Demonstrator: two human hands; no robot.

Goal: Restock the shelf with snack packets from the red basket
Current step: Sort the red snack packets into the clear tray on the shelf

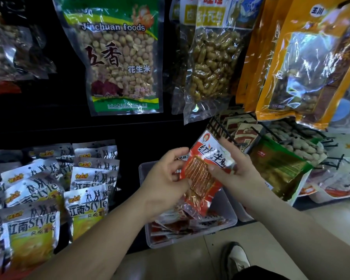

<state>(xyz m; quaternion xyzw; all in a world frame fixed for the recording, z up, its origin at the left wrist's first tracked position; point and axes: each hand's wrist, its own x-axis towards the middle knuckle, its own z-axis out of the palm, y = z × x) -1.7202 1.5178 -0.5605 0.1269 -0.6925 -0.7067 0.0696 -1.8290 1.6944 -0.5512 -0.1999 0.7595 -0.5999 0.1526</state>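
Both bare forearms reached in from the bottom edge, and the left hand (166, 178) and right hand (236, 170) were close together, each gripping the same red snack packet (202, 168): left fingers curled on its left edge, right thumb pressed on its front. It was held tilted in the air, just above a clear plastic bin (229, 211) that had more red packets lying flat inside. That bin sat low at the foot of a dark shelf unit, on a pale tiled floor (190, 259), with a grey-and-white shoe (235, 257) just beside it. Left of the bin, silver-and-yellow "Style" packets (38, 225) stood in overlapping rows. Overhead hung a green-topped bag of shelled peanuts (119, 57), a clear bag of peanuts in the shell (212, 63) and orange bags (303, 63). A black wire rack (271, 130) held brown and green packs on the right.
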